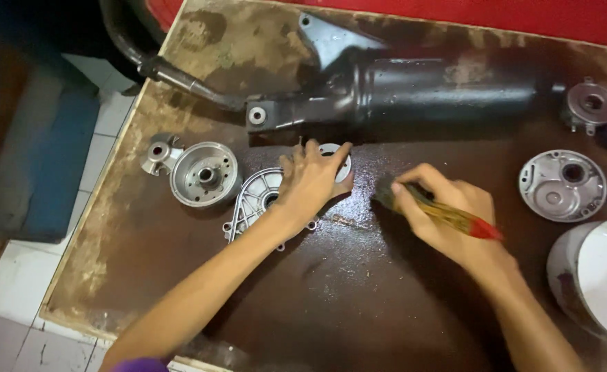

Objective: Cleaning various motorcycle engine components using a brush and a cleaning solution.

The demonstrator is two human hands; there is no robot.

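My left hand (311, 180) lies palm down, fingers spread, on a silver metal cover (254, 202) in the middle of the worn brown table (331, 296). My right hand (441, 210) grips a paintbrush (455, 215) with a wooden handle and red end. Its dark bristles (384, 193) touch the wet table surface just right of the cover. A black exhaust muffler (413, 89) lies across the back of the table beyond both hands.
A round silver drum part (205, 173) and a small silver fitting (157, 154) sit left of my left hand. Another silver cover (562, 184) and a small flange (591, 103) lie at the right. A white bucket (596, 279) stands at the right edge. Tiled floor (14, 303) lies to the left.
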